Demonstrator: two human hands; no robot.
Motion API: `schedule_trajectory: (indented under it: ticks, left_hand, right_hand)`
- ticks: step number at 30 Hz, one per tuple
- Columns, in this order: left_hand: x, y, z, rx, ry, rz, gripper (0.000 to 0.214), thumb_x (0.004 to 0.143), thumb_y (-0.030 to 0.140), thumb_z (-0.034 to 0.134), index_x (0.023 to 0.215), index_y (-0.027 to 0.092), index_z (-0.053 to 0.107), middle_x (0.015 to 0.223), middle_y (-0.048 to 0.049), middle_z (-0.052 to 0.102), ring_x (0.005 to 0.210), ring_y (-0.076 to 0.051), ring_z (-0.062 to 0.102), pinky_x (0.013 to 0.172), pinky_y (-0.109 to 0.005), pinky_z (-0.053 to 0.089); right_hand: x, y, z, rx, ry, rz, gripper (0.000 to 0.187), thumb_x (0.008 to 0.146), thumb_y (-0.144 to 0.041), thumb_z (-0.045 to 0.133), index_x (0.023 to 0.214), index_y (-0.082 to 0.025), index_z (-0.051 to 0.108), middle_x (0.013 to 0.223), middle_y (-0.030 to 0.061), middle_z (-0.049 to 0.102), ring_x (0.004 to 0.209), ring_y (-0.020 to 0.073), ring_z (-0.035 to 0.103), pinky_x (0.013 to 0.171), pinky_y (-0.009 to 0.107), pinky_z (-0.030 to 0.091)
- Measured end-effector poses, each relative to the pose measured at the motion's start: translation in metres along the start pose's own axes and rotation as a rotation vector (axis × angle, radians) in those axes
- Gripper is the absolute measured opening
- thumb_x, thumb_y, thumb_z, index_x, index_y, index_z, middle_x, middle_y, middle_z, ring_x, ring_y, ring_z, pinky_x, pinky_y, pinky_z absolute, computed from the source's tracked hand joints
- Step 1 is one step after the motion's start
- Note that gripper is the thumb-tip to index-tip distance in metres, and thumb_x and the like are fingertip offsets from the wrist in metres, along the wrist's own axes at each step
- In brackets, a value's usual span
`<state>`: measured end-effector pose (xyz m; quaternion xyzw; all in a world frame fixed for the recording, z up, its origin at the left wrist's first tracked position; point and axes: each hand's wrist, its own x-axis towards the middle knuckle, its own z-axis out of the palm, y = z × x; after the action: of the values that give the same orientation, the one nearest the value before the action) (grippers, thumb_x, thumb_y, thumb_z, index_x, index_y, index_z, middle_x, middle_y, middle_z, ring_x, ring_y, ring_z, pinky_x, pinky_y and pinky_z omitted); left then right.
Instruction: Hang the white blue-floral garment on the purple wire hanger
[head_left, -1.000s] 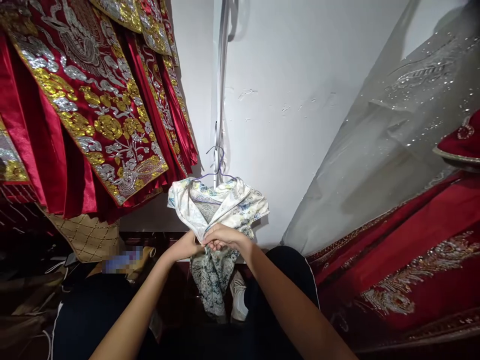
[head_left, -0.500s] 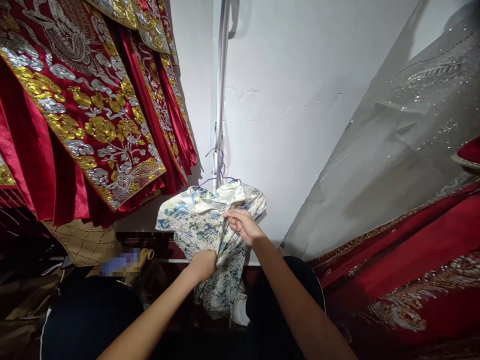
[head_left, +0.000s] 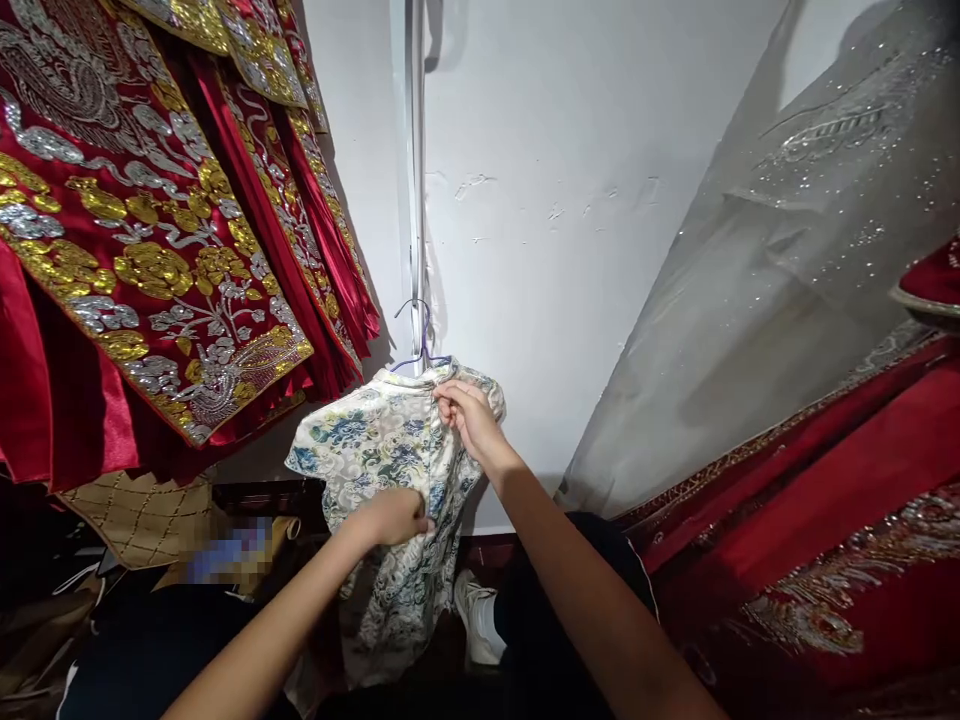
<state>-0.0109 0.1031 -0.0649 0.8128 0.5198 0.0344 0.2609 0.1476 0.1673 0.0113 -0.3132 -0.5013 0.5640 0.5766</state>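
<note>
A floral short-sleeved dress (head_left: 367,430), cream with blue, green and yellow print, hangs on a thin purple hanger (head_left: 417,362) in front of me. High on its front, just below the collar, my right hand (head_left: 466,415) pinches the front edge between thumb and fingers. Lower down, my left hand (head_left: 397,516) is closed on the same front edge, its thumb pointing right along the fabric. Both forearms reach in from below. The lower part of the dress falls into shadow, and the fingertips of my left hand are partly hidden.
A white pole (head_left: 410,150) stands against the white wall (head_left: 540,330). Red robes with gold and silver embroidery (head_left: 157,265) hang at left. Sheer sparkly fabric (head_left: 697,290) and a red beaded gown (head_left: 840,470) are at right. My shoe (head_left: 474,615) is below.
The view has shifted a little, so everything sits further left. The dress front now lies flatter and its collar less spread. My left hand has turned to show its thumb; both hands remain on the dress.
</note>
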Motion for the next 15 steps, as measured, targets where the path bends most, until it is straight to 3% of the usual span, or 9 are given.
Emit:
schedule_trajectory:
  ticks: [2, 5, 6, 8, 11, 15]
  left_hand:
    - [-0.006, 0.008, -0.031, -0.217, 0.245, 0.115, 0.028, 0.086, 0.041, 0.056, 0.074, 0.019, 0.069, 0.065, -0.0055, 0.064, 0.061, -0.020, 0.059, 0.064, -0.029, 0.043]
    - [-0.015, 0.024, -0.080, -0.514, 0.735, 0.292, 0.030, 0.089, 0.036, 0.057, 0.113, 0.022, 0.066, 0.076, -0.0022, 0.064, 0.068, -0.018, 0.058, 0.069, -0.026, 0.042]
    - [-0.018, 0.029, -0.093, -0.541, 0.821, 0.332, 0.033, 0.088, 0.034, 0.059, 0.119, 0.022, 0.064, 0.079, -0.0019, 0.064, 0.070, -0.018, 0.057, 0.070, -0.025, 0.041]
    - [-0.019, 0.036, -0.110, -0.509, 0.863, 0.383, 0.025, 0.087, 0.031, 0.062, 0.109, 0.022, 0.068, 0.079, -0.0018, 0.063, 0.070, -0.017, 0.054, 0.071, -0.024, 0.039]
    - [-0.018, 0.041, -0.115, -0.411, 0.845, 0.391, 0.013, 0.088, 0.028, 0.062, 0.082, 0.019, 0.069, 0.073, -0.0017, 0.061, 0.068, -0.016, 0.051, 0.071, -0.023, 0.036]
    - [-0.018, 0.035, -0.114, -0.544, 1.043, 0.340, 0.012, 0.088, 0.027, 0.062, 0.082, 0.018, 0.068, 0.076, -0.0015, 0.063, 0.074, -0.017, 0.054, 0.072, -0.022, 0.038]
  right_hand:
    - [0.001, 0.000, 0.004, -0.003, -0.014, -0.019, 0.013, 0.071, -0.030, 0.065, 0.071, -0.017, 0.061, 0.051, -0.0047, 0.047, 0.046, 0.0079, 0.041, 0.044, 0.022, 0.029]
    - [0.000, -0.006, 0.015, -0.018, -0.056, -0.084, 0.012, 0.073, -0.027, 0.062, 0.066, -0.017, 0.059, 0.047, -0.0052, 0.045, 0.044, 0.0074, 0.039, 0.044, 0.021, 0.028]
    - [-0.001, -0.009, 0.018, -0.027, -0.071, -0.108, 0.012, 0.074, -0.027, 0.061, 0.066, -0.017, 0.059, 0.047, -0.0054, 0.045, 0.043, 0.0072, 0.039, 0.044, 0.021, 0.028]
    - [-0.002, -0.012, 0.022, -0.055, -0.101, -0.137, 0.013, 0.076, -0.028, 0.061, 0.069, -0.017, 0.061, 0.047, -0.0056, 0.046, 0.043, 0.0070, 0.039, 0.045, 0.021, 0.029]
    - [0.001, -0.011, 0.020, -0.120, -0.126, -0.123, 0.014, 0.076, -0.030, 0.062, 0.070, -0.017, 0.061, 0.048, -0.0063, 0.045, 0.043, 0.0065, 0.037, 0.044, 0.021, 0.028]
    - [0.007, 0.002, 0.009, -0.397, -0.119, -0.066, 0.020, 0.071, -0.024, 0.063, 0.056, -0.018, 0.052, 0.046, -0.0063, 0.041, 0.042, 0.0058, 0.033, 0.043, 0.022, 0.023]
